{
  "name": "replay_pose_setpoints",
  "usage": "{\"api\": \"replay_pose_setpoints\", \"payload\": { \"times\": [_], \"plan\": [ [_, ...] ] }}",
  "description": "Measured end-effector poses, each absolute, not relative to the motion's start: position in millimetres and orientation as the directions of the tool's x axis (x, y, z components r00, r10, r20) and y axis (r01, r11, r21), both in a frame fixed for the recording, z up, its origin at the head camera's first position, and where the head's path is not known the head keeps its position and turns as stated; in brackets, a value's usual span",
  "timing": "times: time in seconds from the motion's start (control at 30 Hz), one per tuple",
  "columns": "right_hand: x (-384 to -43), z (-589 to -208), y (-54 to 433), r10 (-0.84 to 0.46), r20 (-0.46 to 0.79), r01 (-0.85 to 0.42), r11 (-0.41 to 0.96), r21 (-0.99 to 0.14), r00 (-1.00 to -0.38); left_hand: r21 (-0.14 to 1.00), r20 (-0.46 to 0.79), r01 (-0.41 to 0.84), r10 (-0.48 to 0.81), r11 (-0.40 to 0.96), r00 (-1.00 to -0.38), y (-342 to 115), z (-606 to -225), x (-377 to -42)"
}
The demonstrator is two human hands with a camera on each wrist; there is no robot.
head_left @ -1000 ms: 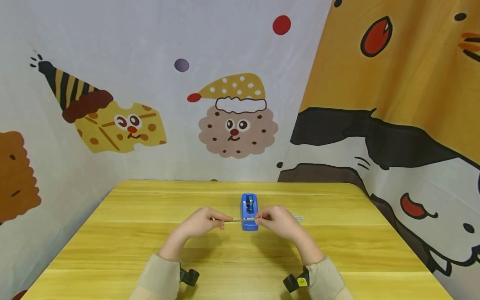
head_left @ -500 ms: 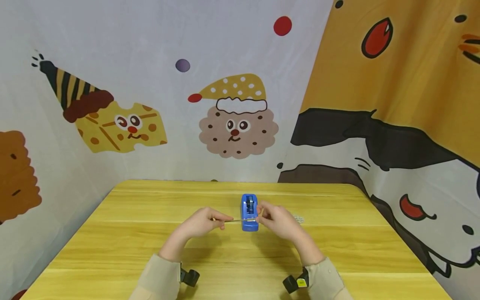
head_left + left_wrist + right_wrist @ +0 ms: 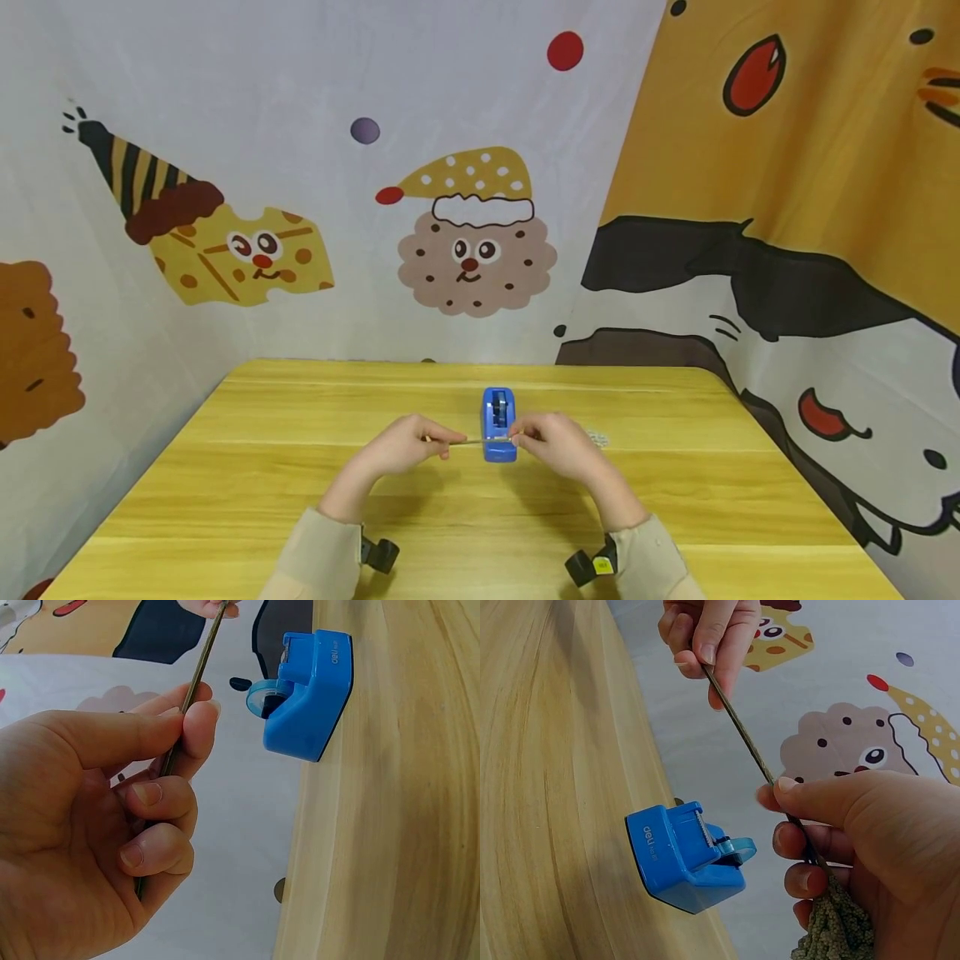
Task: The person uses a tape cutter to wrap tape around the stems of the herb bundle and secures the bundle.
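Above the blue dispenser (image 3: 498,424) we pinch a thin stick (image 3: 748,748) taut, left hand (image 3: 402,446) and right hand (image 3: 552,444) gripping its ends, no tape drawn yet

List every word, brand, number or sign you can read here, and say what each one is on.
"deli": raised on the side of the blue tape dispenser, legible in both wrist views.
Yellow tag on the right wrist camera: too small to read.
Backdrop cloth: cartoon figures only, no lettering.
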State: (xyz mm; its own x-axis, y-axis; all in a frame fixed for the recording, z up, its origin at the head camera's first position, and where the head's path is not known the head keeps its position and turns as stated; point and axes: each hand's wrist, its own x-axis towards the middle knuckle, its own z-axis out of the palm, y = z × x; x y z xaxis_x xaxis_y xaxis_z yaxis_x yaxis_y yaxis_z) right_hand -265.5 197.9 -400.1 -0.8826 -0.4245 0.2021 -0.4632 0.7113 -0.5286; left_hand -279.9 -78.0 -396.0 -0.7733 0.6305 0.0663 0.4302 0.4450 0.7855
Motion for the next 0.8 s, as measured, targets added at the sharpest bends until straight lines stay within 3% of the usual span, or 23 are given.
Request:
{"api": "replay_pose_setpoints", "payload": {
  "times": [0.43, 0.8],
  "plan": [
    [-264.0, -399.4, 196.6, -0.43, 0.137, -0.431, 0.721, -0.542, -0.892, 0.783, 0.063, 0.437, 0.642, 0.443, -0.764, -79.7, -396.1, -280.3],
    [-264.2, -401.9, 193.8, -0.41, 0.206, -0.458, 0.767, -0.449, -0.888, 0.794, 0.056, 0.429, 0.651, 0.431, -0.757, -78.8, -395.9, -279.7]
  ]
}}
